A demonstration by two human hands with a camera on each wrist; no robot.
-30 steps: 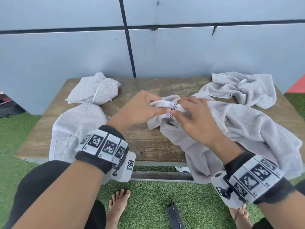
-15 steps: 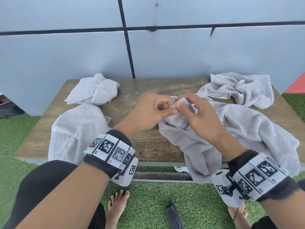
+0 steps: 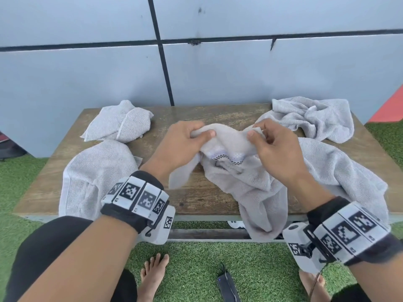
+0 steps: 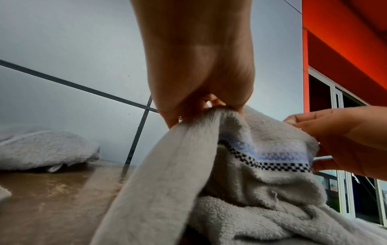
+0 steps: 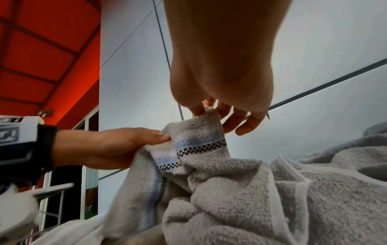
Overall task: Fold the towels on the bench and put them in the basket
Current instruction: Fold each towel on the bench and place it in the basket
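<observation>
A large grey towel (image 3: 340, 171) with a blue and black checkered band (image 4: 272, 159) lies crumpled over the right half of the wooden bench (image 3: 196, 199) and hangs off its front edge. My left hand (image 3: 196, 134) pinches its top edge (image 5: 159, 142) above the bench's middle. My right hand (image 3: 255, 131) pinches the same edge (image 5: 207, 112) a short way to the right, its other fingers loosely spread. The stretch of towel between the hands is lifted off the bench. No basket shows in any view.
A folded grey towel (image 3: 117, 125) sits at the back left, a flat grey towel (image 3: 96, 171) hangs over the front left edge, and a crumpled one (image 3: 314, 116) lies at the back right. A grey wall stands behind. Bare feet and a dark device (image 3: 227, 286) are on the grass below.
My hands have moved apart along the towel's edge, left hand leftward and right hand rightward, spreading and lifting the edge with the checkered band between them.
</observation>
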